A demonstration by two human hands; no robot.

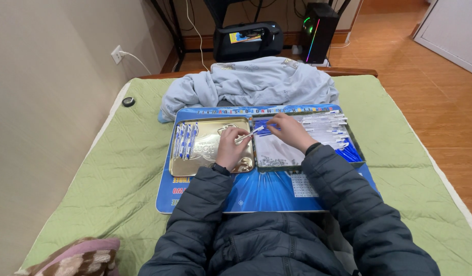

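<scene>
two hands work over a blue mat [266, 191] that lies on a green quilted bed cover [128, 168]; the left hand [229, 145] is pinched together on one end of a thin white pen [250, 134], above the gold tin lid [195, 162] at the mat's left side; the right hand [291, 130] has its fingers closed on the pen's other end, over the open tin tray [277, 153] at the mat's right side; a short row of blue and white pens [185, 140] lies along the lid's left edge; a larger heap of white pens with blue parts [330, 132] fills the tray's far right corner; a pale blue jacket [251, 84] lies crumpled just beyond the mat's far edge.
</scene>
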